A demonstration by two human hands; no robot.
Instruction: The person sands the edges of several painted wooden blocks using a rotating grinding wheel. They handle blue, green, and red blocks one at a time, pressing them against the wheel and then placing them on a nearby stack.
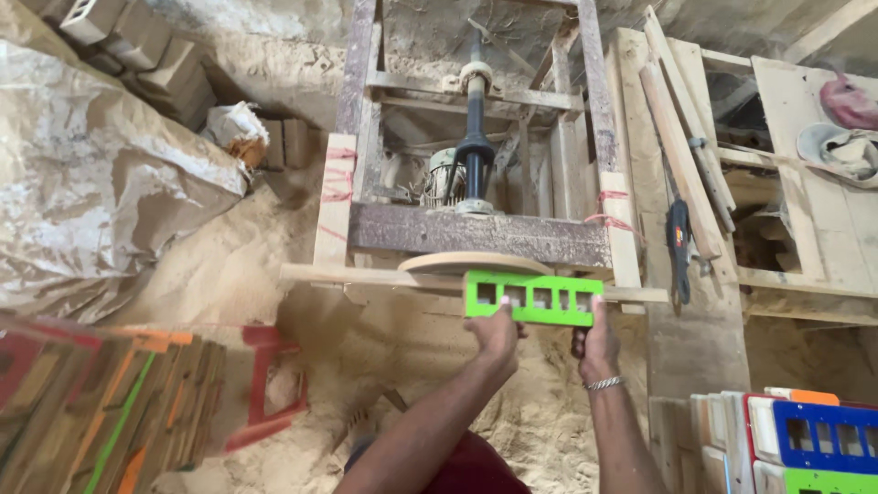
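Sawdust lies heaped over the floor (274, 265) of this rough workshop, around a worn wooden machine frame (476, 233). The green panel (533, 298), cut with a row of square windows, is held level between both hands, its upper edge right against the flat wooden disc (471, 263) of the machine. The left hand (497, 332) pinches the panel's near end, fingers wrapped under it; the right hand (596, 343) clamps the far end, thumb up on the face. Just above the fingertips runs a thin wooden rail (366, 274). Further out, left of the fingers, painted pieces (101, 402) lean in a blurred stack; right of them, blue and green panels (814, 448) stand together, so several seem finished while this one is mid-work.
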